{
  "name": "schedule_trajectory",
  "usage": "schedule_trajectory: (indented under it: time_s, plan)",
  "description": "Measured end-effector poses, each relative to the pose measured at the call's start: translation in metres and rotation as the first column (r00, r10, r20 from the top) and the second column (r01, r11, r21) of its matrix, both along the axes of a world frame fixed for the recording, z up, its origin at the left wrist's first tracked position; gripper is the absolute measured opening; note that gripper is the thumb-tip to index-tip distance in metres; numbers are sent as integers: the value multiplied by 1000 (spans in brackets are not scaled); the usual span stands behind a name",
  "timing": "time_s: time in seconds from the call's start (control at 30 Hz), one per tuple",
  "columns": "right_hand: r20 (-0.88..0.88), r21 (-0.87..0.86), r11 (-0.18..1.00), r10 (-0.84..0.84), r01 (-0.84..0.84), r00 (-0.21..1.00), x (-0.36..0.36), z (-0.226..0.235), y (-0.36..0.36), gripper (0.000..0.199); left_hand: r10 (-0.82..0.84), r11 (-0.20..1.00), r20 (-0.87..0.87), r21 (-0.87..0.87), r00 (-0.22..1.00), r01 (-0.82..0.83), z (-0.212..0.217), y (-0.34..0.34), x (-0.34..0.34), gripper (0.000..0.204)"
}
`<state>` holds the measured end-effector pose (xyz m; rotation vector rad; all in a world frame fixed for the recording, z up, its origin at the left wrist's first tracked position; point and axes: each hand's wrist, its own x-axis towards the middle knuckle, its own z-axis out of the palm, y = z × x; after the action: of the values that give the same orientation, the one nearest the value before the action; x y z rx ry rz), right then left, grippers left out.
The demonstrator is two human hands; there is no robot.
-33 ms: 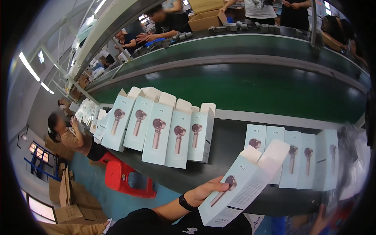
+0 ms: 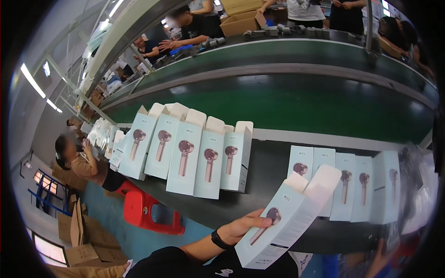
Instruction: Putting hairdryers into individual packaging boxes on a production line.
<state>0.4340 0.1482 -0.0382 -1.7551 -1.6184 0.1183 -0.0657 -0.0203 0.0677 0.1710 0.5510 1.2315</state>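
A pale blue carton (image 2: 282,222) printed with a pink handheld fan is gripped in my left hand (image 2: 248,226), thumb across its front. The carton tilts to the right and its white top flaps stand up, unfolded. At the lower right rim, my right hand (image 2: 379,260) shows only in part, beside clear plastic bags (image 2: 415,185); its fingers are blurred and partly hidden. Behind the held carton, several like cartons (image 2: 344,185) stand in a row on the dark bench. Further left, a group of open-topped cartons (image 2: 185,157) leans together.
A green conveyor belt (image 2: 287,99) runs beyond the dark bench (image 2: 264,167). Across it, people work near grey parts (image 2: 278,31) and a brown cardboard box (image 2: 241,24). To the left are a red stool (image 2: 139,208), a seated person (image 2: 88,162) and flattened cardboard (image 2: 88,231).
The bench and its cartons sit very slightly further left in the picture. My left hand keeps the same hold on the carton; my right hand shows marginally higher at the rim.
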Motion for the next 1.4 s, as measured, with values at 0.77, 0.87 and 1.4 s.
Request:
schedule_trajectory:
  time_s: [0.77, 0.87, 1.4]
  plan:
    - [-643, 356, 935, 242, 3, 727, -12, 73, -50, 43, -18, 931, -627, 273, 779, 242, -49, 10, -27, 104]
    - [-808, 343, 912, 165, 225, 565, -17, 99, -79, 52, -39, 929, -665, 251, 746, 273, -38, 10, -30, 105]
    - [-483, 34, 623, 695, -782, 533, -211, 129, -29, 64, -114, 844, -857, 183, 503, 504, -49, 36, 16, 81]
